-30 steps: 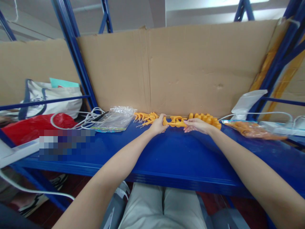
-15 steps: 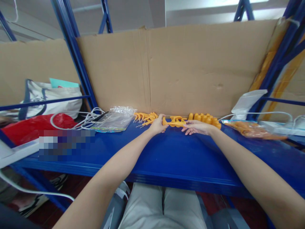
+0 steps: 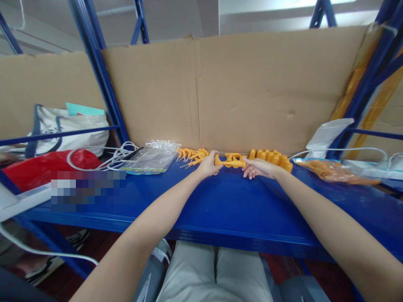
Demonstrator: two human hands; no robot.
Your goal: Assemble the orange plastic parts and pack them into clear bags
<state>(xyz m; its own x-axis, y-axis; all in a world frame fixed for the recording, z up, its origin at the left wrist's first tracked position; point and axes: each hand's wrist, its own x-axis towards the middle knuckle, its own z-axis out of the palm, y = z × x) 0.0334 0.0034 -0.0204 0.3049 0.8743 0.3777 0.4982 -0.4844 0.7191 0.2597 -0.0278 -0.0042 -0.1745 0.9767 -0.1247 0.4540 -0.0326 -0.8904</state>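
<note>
Both arms reach across a blue shelf to its back edge. My left hand is closed round the left end of a long orange plastic piece. My right hand grips the right end of the same piece, its fingers curled. Behind the piece lie more orange parts: a heap of thin pronged ones on the left and a row of stubby cylinders on the right.
A cardboard sheet backs the shelf. Clear plastic bags and a white cable lie at the left, beside a red bag and a white tote. At the right lie a bag of orange parts and a white pouch.
My right hand's fingers have curled from nearly flat to a grip on the orange piece's right end. My left hand has stayed where it was.
</note>
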